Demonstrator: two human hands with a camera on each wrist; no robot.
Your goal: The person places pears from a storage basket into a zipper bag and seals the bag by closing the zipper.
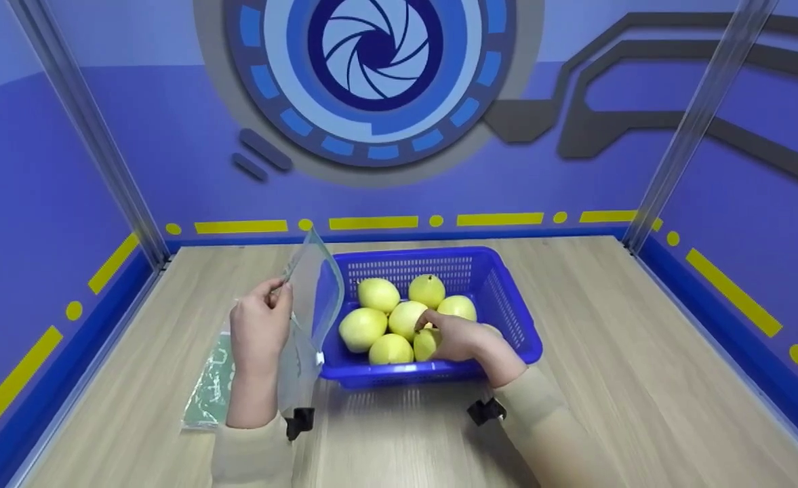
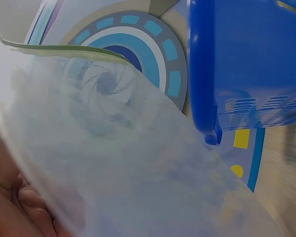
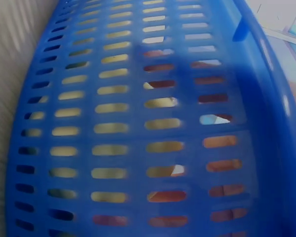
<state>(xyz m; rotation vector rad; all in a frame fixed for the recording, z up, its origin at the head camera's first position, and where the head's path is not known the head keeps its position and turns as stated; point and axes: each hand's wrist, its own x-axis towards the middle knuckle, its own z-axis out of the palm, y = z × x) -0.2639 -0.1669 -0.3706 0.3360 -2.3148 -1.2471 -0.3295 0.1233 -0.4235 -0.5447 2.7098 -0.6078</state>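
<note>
Under the right hand (image 1: 460, 337), a fruit (image 1: 426, 344); to the left, a parted bag (image 1: 317, 288)

Sitting at the near side of the blue basket (image 1: 399, 371), just left of the palm. Roughly round, so no clear long axis to reckon with. Grasped by the right hand, fingers bent in around it, and well apart from the left hand (image 1: 261, 324). Crowded on the far and left sides by other fruits (image 1: 363, 330), likewise pale yellow-green.

Probably decisive: the leftward line from fruit to bag, with the basket's left rim in between. Held up there by the left hand, pinched at one edge between thumb and fingers, mouth parted (hard to judge how wide, through clear film). Partly behind the left forearm (image 1: 253, 400), a flat green packet (image 1: 202, 390) on the table (image 1: 643, 379).

Shown by the head view: the grasp from above, though not the undersides of the fingers. Shown by the right wrist view: the basket's slotted wall, with patches of fruit and finger visible through. Shown by the left wrist view: the bag's green edge strip and cloudy side, pinching fingertips out of sight.
</note>
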